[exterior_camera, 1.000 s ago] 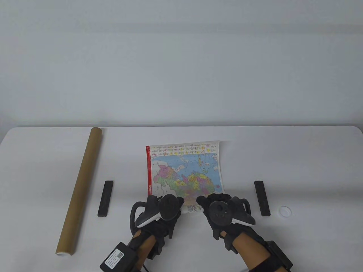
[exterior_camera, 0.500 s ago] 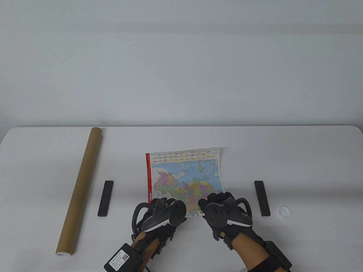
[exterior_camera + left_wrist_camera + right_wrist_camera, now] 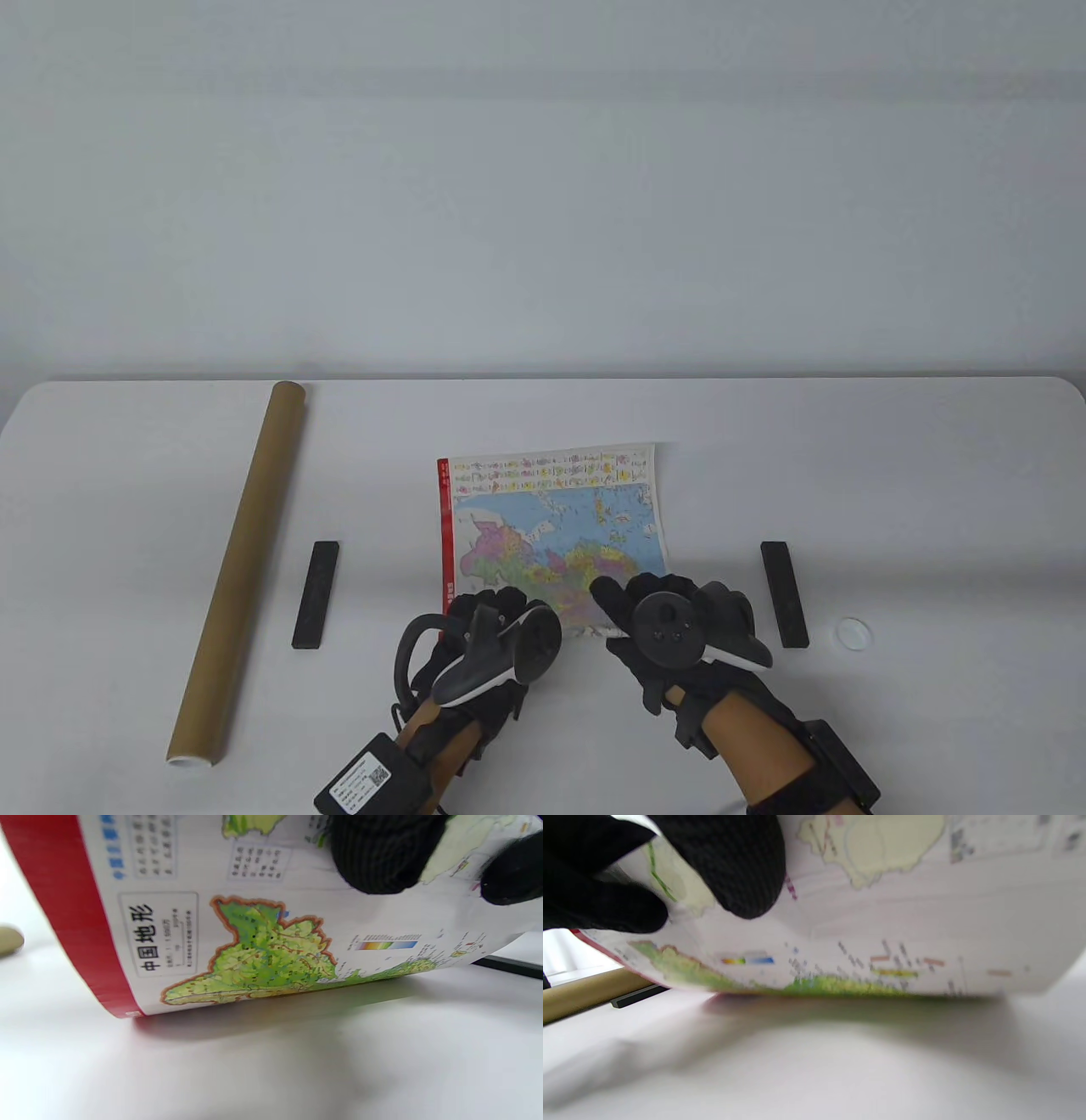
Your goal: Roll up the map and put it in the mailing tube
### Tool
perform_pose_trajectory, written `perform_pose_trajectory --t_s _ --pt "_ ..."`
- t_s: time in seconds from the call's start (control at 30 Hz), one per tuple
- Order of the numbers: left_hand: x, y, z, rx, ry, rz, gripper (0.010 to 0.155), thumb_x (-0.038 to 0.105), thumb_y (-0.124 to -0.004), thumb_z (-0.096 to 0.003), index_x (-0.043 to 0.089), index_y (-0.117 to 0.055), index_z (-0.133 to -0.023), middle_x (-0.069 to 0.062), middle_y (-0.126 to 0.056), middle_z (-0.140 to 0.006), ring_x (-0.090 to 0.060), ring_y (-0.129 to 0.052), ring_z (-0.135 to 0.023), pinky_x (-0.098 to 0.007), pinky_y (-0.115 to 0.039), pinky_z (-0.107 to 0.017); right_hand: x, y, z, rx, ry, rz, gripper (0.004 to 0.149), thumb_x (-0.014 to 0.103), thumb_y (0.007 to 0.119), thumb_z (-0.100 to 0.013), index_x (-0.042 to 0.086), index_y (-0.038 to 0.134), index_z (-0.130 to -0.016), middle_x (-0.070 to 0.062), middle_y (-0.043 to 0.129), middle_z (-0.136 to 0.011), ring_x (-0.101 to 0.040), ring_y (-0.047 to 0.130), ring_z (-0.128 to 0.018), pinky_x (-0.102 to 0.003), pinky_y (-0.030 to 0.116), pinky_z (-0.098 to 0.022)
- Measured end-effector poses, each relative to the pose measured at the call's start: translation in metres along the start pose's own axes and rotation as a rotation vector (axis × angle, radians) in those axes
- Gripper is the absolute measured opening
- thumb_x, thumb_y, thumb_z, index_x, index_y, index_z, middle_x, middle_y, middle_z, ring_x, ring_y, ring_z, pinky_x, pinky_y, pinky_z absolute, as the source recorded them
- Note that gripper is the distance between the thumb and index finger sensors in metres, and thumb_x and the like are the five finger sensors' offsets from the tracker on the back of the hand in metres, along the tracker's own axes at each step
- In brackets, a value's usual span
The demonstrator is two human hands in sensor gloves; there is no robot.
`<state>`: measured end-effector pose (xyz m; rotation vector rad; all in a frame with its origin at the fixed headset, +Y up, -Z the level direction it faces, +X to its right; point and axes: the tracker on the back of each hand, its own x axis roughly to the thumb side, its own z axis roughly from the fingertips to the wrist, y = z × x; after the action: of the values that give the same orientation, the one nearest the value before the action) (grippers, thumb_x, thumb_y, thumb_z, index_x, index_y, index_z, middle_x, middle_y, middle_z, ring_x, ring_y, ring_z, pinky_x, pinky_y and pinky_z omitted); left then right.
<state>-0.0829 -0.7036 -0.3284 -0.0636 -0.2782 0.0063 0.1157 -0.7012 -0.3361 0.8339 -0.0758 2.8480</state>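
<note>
side by side, left hand (image 3: 496,632), right hand (image 3: 670,624), curled on map (image 3: 551,531)

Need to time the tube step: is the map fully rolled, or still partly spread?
Partly spread. The map lies flat at its far part, while left hand and right hand curl its near edge into a roll.

Both hands, left (image 3: 488,632) and right (image 3: 670,624), grip with curled fingers.

2 black bars (image 3: 316,595) (image 3: 784,593), white table (image 3: 933,475).
</note>
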Motion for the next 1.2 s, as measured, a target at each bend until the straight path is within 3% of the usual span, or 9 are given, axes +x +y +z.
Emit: perform_pose_trajectory --t_s 0.1,0.27,0.37,0.47,0.57,0.77,1.0,1.1,1.2 --pt "-0.007 -0.003 -0.004 -0.061 0.006 0.124 0.049 0.058 -0.079 -0.0396 0.039 -0.078 -0.085 0.007 -0.085 -0.065 -0.014 -0.095 -0.056 -0.041 -0.076 -0.066 0.013 -0.001 0.003 -0.034 -0.012 0.177 0.069 0.031 0.086 -0.051 0.007 0.058 -0.110 -0.019 0.067 -0.093 -0.050 0.070 -0.084 -0.073 0.051 -0.063" --pt "-0.010 -0.004 -0.006 -0.108 -0.035 0.223 0.052 0.061 -0.088 -0.0345 0.037 -0.084 -0.080 0.009 -0.090 -0.054 -0.012 -0.099 -0.044 -0.039 -0.080 -0.061 0.014 0.001 0.001 -0.052 0.002 0.227 0.062 0.036 0.087 -0.050 0.012 0.069 -0.103 -0.009 0.079 -0.076 -0.038 0.084 -0.067 -0.067 0.060 -0.062" --pt "-0.004 -0.002 -0.004 -0.065 -0.047 0.138 0.056 0.061 -0.089 -0.0345 0.036 -0.083 -0.084 0.006 -0.092 -0.058 -0.016 -0.100 -0.049 -0.041 -0.078 -0.064 0.009 0.006 -0.001 0.000 0.019 0.194 0.060 0.037 0.087 -0.049 0.011 0.071 -0.101 -0.006 0.082 -0.071 -0.035 0.087 -0.061 -0.064 0.065 -0.060" --pt "0.009 0.004 0.005 0.059 -0.022 -0.088 0.061 0.060 -0.087 -0.0370 0.040 -0.074 -0.093 0.006 -0.090 -0.079 -0.023 -0.097 -0.073 -0.045 -0.072 -0.071 0.000 0.009 -0.004 0.043 0.063 0.108 0.056 0.036 0.087 -0.049 0.009 0.074 -0.097 -0.006 0.083 -0.068 -0.035 0.088 -0.057 -0.064 0.066 -0.058" --pt "0.016 0.008 0.011 0.120 0.008 -0.179 0.062 0.060 -0.086 -0.0384 0.043 -0.070 -0.096 0.009 -0.089 -0.086 -0.021 -0.096 -0.081 -0.046 -0.075 -0.070 -0.007 0.009 -0.005 0.060 0.084 0.011 0.056 0.035 0.087 -0.049 0.008 0.075 -0.097 -0.006 0.084 -0.066 -0.035 0.089 -0.055 -0.064 0.067 -0.056" --pt "0.014 0.006 0.009 0.169 0.037 -0.149 0.063 0.062 -0.089 -0.0331 0.043 -0.072 -0.091 0.011 -0.089 -0.066 -0.014 -0.095 -0.059 -0.042 -0.072 -0.069 -0.010 0.007 -0.004 0.066 0.077 -0.117 0.060 0.035 0.089 -0.049 0.007 0.073 -0.099 -0.007 0.083 -0.067 -0.036 0.088 -0.056 -0.066 0.065 -0.056" --pt "-0.003 0.001 -0.001 -0.025 0.080 0.086 0.056 0.068 -0.089 -0.0322 0.039 -0.084 -0.080 0.014 -0.092 -0.042 -0.008 -0.098 -0.035 -0.036 -0.082 -0.058 0.015 -0.003 0.003 -0.044 -0.020 0.169 0.076 0.036 0.089 -0.050 0.009 0.053 -0.112 -0.014 0.073 -0.089 -0.046 0.077 -0.080 -0.073 0.052 -0.063" --pt "-0.011 -0.002 -0.005 -0.166 0.069 0.270 0.049 0.066 -0.088 -0.0353 0.037 -0.088 -0.076 0.011 -0.093 -0.041 -0.010 -0.097 -0.035 -0.038 -0.081 -0.057 0.022 -0.003 0.003 -0.054 -0.029 0.266 0.075 0.038 0.090 -0.049 0.011 0.057 -0.110 -0.011 0.075 -0.083 -0.041 0.079 -0.073 -0.069 0.056 -0.063" --pt "-0.009 -0.002 -0.005 -0.185 0.067 0.258 0.048 0.065 -0.086 -0.0369 0.037 -0.090 -0.076 0.009 -0.093 -0.044 -0.014 -0.097 -0.040 -0.040 -0.078 -0.060 0.022 -0.001 0.001 -0.056 -0.022 0.287 0.068 0.040 0.090 -0.048 0.011 0.066 -0.105 -0.004 0.083 -0.069 -0.033 0.087 -0.059 -0.063 0.066 -0.060"
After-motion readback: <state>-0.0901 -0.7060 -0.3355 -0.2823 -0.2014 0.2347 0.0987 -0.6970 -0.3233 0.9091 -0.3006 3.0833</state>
